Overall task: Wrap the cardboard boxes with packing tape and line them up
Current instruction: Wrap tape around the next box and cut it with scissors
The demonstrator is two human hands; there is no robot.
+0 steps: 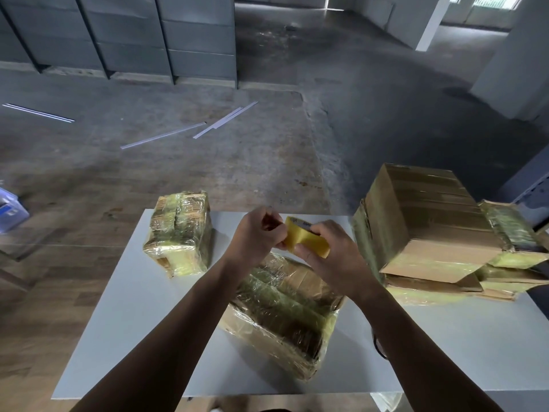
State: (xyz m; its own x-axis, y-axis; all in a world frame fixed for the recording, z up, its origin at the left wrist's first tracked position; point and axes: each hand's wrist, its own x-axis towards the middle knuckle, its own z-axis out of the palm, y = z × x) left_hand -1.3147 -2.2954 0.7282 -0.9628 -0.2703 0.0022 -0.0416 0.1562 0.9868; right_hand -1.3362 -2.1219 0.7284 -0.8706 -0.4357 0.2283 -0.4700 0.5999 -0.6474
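Tape-end picking looks like the step you're on. Both hands are up over the white table point(133, 322), working a yellow roll of packing tape point(307, 242) held just above the tape-wrapped cardboard box point(285, 316) lying nearest you. Your right hand point(332, 254) is clamped round the roll, thumb on the near side and fingers over the top. Your left hand point(257, 233) has its fingers curled tight, pinching at the roll's edge. It's probably after the loose end, though I can't see one peeled yet. Next you'd need that end free, then stuck down on the box. A small wrapped box point(178, 233) sits at the table's far left, and a big brown carton point(424, 221) stands on the right.
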